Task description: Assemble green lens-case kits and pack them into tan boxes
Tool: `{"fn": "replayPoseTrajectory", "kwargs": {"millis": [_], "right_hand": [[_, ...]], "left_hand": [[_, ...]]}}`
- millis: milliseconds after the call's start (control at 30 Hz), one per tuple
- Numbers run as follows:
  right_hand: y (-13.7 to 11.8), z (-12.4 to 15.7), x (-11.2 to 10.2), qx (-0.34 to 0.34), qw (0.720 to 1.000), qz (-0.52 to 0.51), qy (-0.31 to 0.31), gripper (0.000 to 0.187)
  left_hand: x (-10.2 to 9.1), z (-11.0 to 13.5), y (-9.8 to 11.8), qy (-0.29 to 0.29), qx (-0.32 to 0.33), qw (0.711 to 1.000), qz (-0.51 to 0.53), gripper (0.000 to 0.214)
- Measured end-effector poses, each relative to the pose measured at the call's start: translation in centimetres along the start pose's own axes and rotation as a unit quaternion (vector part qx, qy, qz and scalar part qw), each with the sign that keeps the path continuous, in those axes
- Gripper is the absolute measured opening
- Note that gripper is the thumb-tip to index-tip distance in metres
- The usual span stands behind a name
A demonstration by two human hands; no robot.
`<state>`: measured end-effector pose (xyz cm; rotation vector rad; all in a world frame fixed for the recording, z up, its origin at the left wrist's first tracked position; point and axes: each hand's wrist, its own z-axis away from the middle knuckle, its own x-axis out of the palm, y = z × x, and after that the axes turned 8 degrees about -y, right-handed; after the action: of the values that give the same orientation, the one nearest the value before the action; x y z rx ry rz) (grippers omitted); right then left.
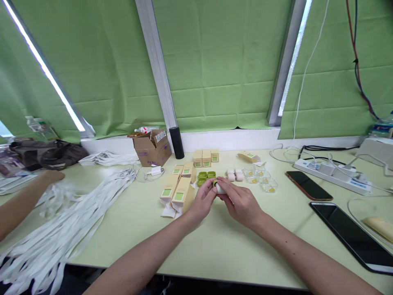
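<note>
Both of my hands meet over the middle of the pale green table [215, 246] around a small white jar with a green ring at its top [218, 187]. My left hand [201, 203] pinches the jar from the left. My right hand [241, 201] grips it from the right, fingers curled over it. Just beyond lie green lids [206, 176], small pink-white jars [235, 175] and clear plastic trays with yellow dots [260, 178]. Tan cartons with green labels [179, 192] lie to the left of my hands.
Three upright tan cartons [206, 157], an open cardboard box [152, 148] and a black cylinder [177, 142] stand at the back. White straps [70, 217] cover the left, where another person's arm [21, 200] reaches in. Two phones [308, 185] [350, 233] and a power strip [331, 172] lie on the right.
</note>
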<state>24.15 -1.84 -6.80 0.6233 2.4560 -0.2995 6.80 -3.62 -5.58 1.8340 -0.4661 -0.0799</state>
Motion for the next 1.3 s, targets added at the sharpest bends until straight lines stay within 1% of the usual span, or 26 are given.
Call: {"fn": "replayPoseTrajectory", "kwargs": {"millis": [133, 200, 267, 367, 467, 567, 733, 1067, 1200, 1300], "right_hand": [[0.3, 0.1, 0.0, -0.002, 1.0, -0.019, 0.008, 0.054], [0.5, 0.3, 0.2, 0.007, 1.0, -0.03, 0.006, 0.055], [0.5, 0.4, 0.4, 0.019, 0.999, -0.043, 0.002, 0.055], [0.4, 0.5, 0.8, 0.041, 0.997, -0.066, -0.005, 0.056], [0.2, 0.4, 0.9, 0.052, 0.996, -0.076, -0.015, 0.057], [0.1, 0.3, 1.0, 0.056, 0.996, -0.073, -0.022, 0.055], [0.2, 0.5, 1.2, 0.066, 0.996, -0.064, -0.018, 0.054], [0.6, 0.7, 1.4, 0.052, 0.998, -0.036, -0.015, 0.052], [0.7, 0.7, 1.3, 0.053, 0.998, -0.044, -0.015, 0.051], [0.7, 0.5, 0.9, 0.067, 0.995, -0.076, -0.019, 0.049]], "left_hand": [[0.0, 0.2, 0.4, -0.051, -0.009, 0.999, 0.011, 0.057], [0.1, 0.1, 0.5, -0.067, -0.001, 0.998, 0.005, 0.064], [0.2, -0.1, 0.3, -0.064, 0.005, 0.998, -0.005, 0.068], [0.3, -0.3, 0.1, -0.039, -0.011, 0.999, -0.024, 0.062], [0.2, -0.5, -0.2, -0.027, -0.023, 0.999, -0.014, 0.058], [0.0, -0.5, -0.4, -0.028, -0.023, 0.999, 0.007, 0.057], [0.0, -0.4, -0.4, -0.025, -0.034, 0.999, 0.001, 0.057], [0.0, -0.3, -0.2, -0.024, -0.04, 0.998, 0.035, 0.054], [-0.1, -0.4, -0.4, -0.024, -0.033, 0.999, 0.017, 0.056], [-0.2, -0.4, -0.2, -0.043, -0.023, 0.999, 0.015, 0.06]]}}
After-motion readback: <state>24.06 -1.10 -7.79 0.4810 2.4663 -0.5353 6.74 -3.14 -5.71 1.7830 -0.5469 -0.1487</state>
